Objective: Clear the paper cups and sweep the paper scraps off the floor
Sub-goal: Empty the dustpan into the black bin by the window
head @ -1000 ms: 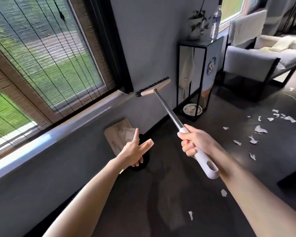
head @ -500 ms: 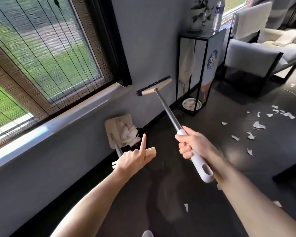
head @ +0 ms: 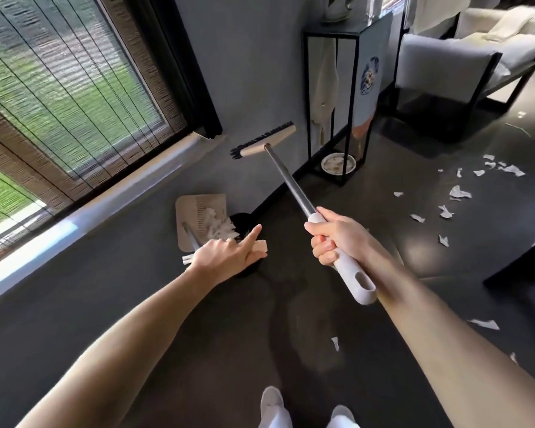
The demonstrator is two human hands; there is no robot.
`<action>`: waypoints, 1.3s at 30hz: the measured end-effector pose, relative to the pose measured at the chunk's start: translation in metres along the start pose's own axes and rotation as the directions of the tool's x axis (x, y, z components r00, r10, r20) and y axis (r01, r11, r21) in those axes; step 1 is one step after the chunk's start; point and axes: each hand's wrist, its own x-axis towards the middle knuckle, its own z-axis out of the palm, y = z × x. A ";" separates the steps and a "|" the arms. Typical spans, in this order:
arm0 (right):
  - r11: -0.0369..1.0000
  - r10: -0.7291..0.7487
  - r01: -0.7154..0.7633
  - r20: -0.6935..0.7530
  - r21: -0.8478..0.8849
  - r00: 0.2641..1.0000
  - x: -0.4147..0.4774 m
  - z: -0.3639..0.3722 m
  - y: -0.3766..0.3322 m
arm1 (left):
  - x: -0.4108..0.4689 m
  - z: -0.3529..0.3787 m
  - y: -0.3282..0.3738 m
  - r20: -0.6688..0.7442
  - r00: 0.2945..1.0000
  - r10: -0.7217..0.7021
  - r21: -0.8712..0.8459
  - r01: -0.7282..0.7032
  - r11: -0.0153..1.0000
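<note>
- The left hand [head: 226,256] had kept its fingers curled round the white grip of the dustpan [head: 195,208], index finger sticking straight out. Over the last second the pan came out from behind that hand and now showed left of centre in the frame.
- A white wad of paper [head: 218,228] that was barely visible a second ago lay bunched at the pan's near edge, right above a black bin [head: 244,219] by the wall. This looked like a load about to be tipped out.
- The right hand [head: 334,239] stayed clenched on the broom [head: 291,180], whose head remained lifted off the floor [head: 198,335] near the wall and was sweeping nothing.
- Loose paper scraps [head: 459,192] still littered the floor at the right of the frame, with a few more near the feet, so most of the sweeping remained to be done.
- No paper cups could be made out.
</note>
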 end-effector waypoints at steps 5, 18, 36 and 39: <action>0.999 -0.006 0.006 0.007 0.032 1.000 -0.002 -0.004 0.000 | 0.001 0.001 0.007 0.040 0.993 0.115 0.076 -0.118 0.990; 0.999 0.029 -0.027 -0.052 0.033 0.998 0.017 -0.039 0.026 | -0.002 0.075 0.043 0.253 0.918 0.304 0.062 -0.329 0.942; 0.988 0.118 -0.118 0.004 0.099 0.993 0.014 -0.043 0.048 | -0.006 0.020 0.016 0.236 0.928 0.289 0.156 -0.330 0.931; 0.992 0.111 -0.109 -0.016 0.060 0.994 0.012 -0.049 0.060 | -0.002 0.050 0.032 0.293 0.909 0.296 0.117 -0.342 0.932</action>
